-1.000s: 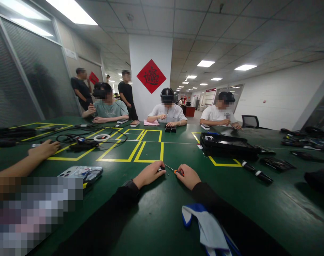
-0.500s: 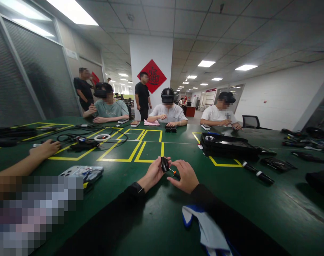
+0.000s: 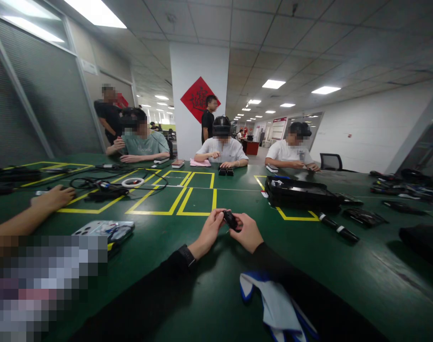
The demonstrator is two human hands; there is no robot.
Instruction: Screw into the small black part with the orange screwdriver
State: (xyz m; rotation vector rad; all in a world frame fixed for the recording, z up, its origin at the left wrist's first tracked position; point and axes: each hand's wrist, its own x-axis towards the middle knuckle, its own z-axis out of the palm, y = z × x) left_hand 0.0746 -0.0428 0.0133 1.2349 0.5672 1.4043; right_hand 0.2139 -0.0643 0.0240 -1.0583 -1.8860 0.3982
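Observation:
A small glossy black object (image 3: pixel 230 219) is held between my two hands above the green table (image 3: pixel 187 294). My left hand (image 3: pixel 209 231) is closed on its left side, fingertips at the top edge. From the right, my right hand (image 3: pixel 247 232) grips the same object with thumb and fingers. A thin tip shows just below the object; the orange-marked screwdriver seen earlier is otherwise hidden. Nearer to me, under my right forearm, lies a white and blue glove or cloth (image 3: pixel 278 304).
A black tray (image 3: pixel 302 192) stands ahead on the right, with a black cylinder (image 3: pixel 339 228) beside it. Cables (image 3: pixel 107 190) and a clear-cased item (image 3: pixel 105 230) lie left. Another person's hand (image 3: pixel 57 197) rests at left. Three people sit opposite.
My right hand has come in from the side and closed on the black object, which has turned. The orange part has gone out of sight. A standing person behind has moved right.

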